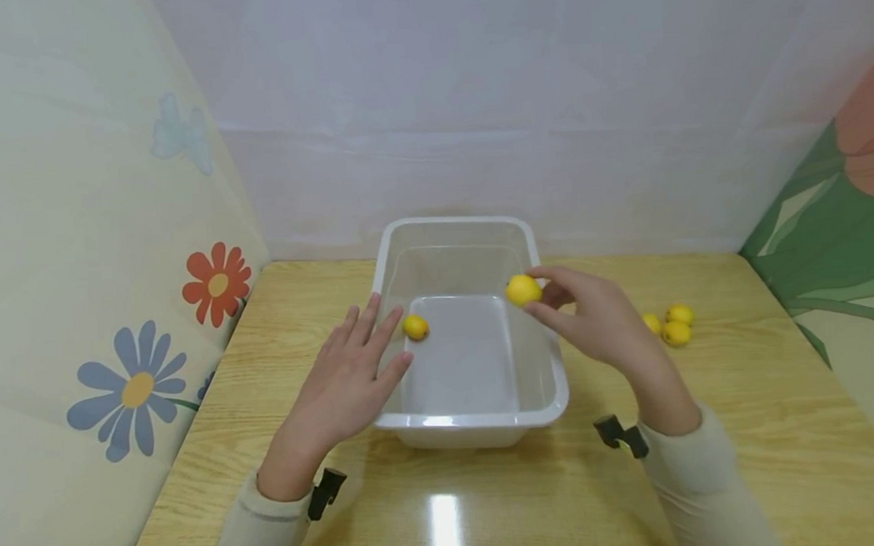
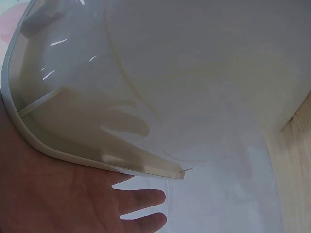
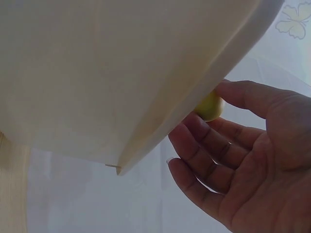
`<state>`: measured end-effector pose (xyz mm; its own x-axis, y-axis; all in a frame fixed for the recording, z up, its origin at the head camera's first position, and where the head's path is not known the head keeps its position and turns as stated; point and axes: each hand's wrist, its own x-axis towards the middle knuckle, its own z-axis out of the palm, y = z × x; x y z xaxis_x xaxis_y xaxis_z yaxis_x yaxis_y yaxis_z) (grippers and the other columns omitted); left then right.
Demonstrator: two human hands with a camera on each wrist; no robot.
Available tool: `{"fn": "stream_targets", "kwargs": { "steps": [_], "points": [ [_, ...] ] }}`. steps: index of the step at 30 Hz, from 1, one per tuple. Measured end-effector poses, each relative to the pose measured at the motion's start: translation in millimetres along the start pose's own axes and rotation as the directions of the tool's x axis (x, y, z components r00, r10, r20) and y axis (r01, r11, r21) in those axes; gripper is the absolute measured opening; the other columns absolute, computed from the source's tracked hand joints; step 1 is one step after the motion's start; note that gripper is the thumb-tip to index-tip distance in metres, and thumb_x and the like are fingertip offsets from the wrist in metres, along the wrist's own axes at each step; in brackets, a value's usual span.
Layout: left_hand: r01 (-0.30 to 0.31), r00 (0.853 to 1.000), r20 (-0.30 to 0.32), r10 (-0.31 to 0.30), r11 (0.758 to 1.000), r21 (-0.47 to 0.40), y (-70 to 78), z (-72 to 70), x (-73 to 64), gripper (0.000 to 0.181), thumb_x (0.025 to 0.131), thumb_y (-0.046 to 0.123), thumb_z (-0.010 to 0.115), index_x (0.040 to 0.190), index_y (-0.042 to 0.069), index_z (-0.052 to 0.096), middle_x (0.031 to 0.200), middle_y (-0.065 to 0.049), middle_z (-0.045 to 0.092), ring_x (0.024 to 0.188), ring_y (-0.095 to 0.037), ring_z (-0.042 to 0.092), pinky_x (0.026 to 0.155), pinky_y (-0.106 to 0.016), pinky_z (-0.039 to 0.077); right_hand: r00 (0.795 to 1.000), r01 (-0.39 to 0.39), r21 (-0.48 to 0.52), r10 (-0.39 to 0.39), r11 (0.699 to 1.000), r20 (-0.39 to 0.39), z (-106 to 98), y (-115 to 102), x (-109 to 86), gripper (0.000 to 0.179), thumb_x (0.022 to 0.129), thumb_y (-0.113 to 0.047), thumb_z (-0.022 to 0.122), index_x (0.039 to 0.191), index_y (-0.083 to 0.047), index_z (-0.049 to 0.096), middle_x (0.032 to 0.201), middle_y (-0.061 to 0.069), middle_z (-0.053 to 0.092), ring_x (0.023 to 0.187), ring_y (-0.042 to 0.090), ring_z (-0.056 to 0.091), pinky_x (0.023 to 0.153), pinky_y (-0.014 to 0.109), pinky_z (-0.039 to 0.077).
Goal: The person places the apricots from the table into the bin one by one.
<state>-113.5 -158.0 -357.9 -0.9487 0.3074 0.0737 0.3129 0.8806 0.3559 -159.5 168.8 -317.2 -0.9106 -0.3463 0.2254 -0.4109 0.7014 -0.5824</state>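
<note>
A deep white plastic basin (image 1: 472, 421) stands on the wooden table in the head view, one small yellow fruit (image 1: 415, 327) lying inside toward its left. My left hand (image 1: 341, 377) spreads its straight fingers over the left rim; from below, the left wrist view shows that palm (image 2: 53, 199) along the basin's edge. Between thumb and fingers of my right hand (image 1: 597, 313), another small, rounded yellow fruit (image 1: 523, 290) is pinched above the right rim. In the right wrist view the basin wall (image 3: 121, 73) partly hides this held fruit (image 3: 211, 107).
Several more yellow fruits (image 1: 677, 333) sit together on the table (image 1: 746, 421), to the right of my right hand. A pale cloth backdrop (image 1: 471, 95) rises behind the basin. Flower-printed panels (image 1: 52, 246) flank the table on both sides.
</note>
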Motion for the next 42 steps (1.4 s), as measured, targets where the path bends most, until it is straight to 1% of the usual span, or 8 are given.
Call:
{"fn": "stream_targets", "kwargs": {
  "steps": [6, 10, 15, 23, 33, 42],
  "points": [
    [-0.005, 1.0, 0.001, 0.005, 1.0, 0.001, 0.6, -0.4, 0.1, 0.068, 0.106, 0.058, 0.03, 0.163, 0.021, 0.022, 0.171, -0.009, 0.005, 0.156, -0.04, 0.004, 0.122, -0.063, 0.013, 1.0, -0.01, -0.001, 0.01, 1.0, 0.017, 1, -1, 3.3, 0.047, 0.097, -0.026, 0.071, 0.139, -0.01, 0.06, 0.099, 0.005, 0.074, 0.1, 0.026, 0.07, 0.095, 0.052, 0.053],
    [-0.004, 1.0, 0.004, 0.004, 1.0, 0.001, 1.3, -0.1, 0.3, 0.068, 0.106, 0.057, 0.031, 0.163, 0.021, 0.022, 0.171, -0.009, 0.005, 0.155, -0.04, 0.005, 0.122, -0.063, 0.013, 0.999, -0.024, -0.005, 0.024, 1.0, 0.035, 1, -2, 5.8, 0.048, 0.098, -0.03, 0.07, 0.141, -0.012, 0.059, 0.1, 0.004, 0.074, 0.102, 0.026, 0.07, 0.096, 0.052, 0.053],
    [-0.002, 1.0, 0.007, 0.002, 1.0, -0.003, 1.9, -0.2, 0.2, 0.068, 0.106, 0.057, 0.033, 0.163, 0.021, 0.022, 0.171, -0.009, 0.005, 0.155, -0.04, 0.004, 0.122, -0.063, 0.013, 0.998, -0.043, -0.007, 0.043, 0.999, 0.046, 1, -3, 7.9, 0.049, 0.098, -0.03, 0.069, 0.142, -0.012, 0.058, 0.101, 0.005, 0.073, 0.103, 0.026, 0.069, 0.095, 0.05, 0.054],
    [-0.005, 1.0, 0.013, 0.005, 1.0, 0.001, 1.2, -0.1, 0.6, 0.068, 0.106, 0.058, 0.031, 0.163, 0.021, 0.021, 0.171, -0.009, 0.003, 0.156, -0.04, 0.003, 0.122, -0.064, 0.013, 0.998, -0.042, -0.02, 0.043, 0.999, 0.036, 0, -1, 8.1, 0.048, 0.097, -0.027, 0.07, 0.141, -0.011, 0.059, 0.101, 0.005, 0.073, 0.1, 0.025, 0.07, 0.093, 0.049, 0.055],
    [-0.006, 1.0, 0.012, 0.006, 1.0, -0.001, 1.9, -0.7, 0.4, 0.068, 0.106, 0.058, 0.03, 0.163, 0.021, 0.021, 0.171, -0.009, 0.003, 0.155, -0.04, 0.003, 0.121, -0.064, 0.013, 0.998, -0.051, -0.016, 0.052, 0.999, 0.038, -5, 1, 6.9, 0.05, 0.097, -0.027, 0.07, 0.142, -0.011, 0.057, 0.104, 0.006, 0.073, 0.103, 0.027, 0.069, 0.096, 0.052, 0.053],
    [-0.004, 1.0, 0.013, 0.004, 1.0, -0.007, 3.9, -0.5, 0.3, 0.068, 0.106, 0.058, 0.031, 0.163, 0.022, 0.021, 0.171, -0.008, 0.003, 0.156, -0.039, 0.003, 0.122, -0.063, 0.012, 0.997, -0.069, -0.02, 0.069, 0.997, 0.018, -13, 9, 1.4, 0.05, 0.098, -0.027, 0.07, 0.142, -0.009, 0.057, 0.105, 0.008, 0.073, 0.106, 0.03, 0.069, 0.098, 0.056, 0.051]
  ]
}}
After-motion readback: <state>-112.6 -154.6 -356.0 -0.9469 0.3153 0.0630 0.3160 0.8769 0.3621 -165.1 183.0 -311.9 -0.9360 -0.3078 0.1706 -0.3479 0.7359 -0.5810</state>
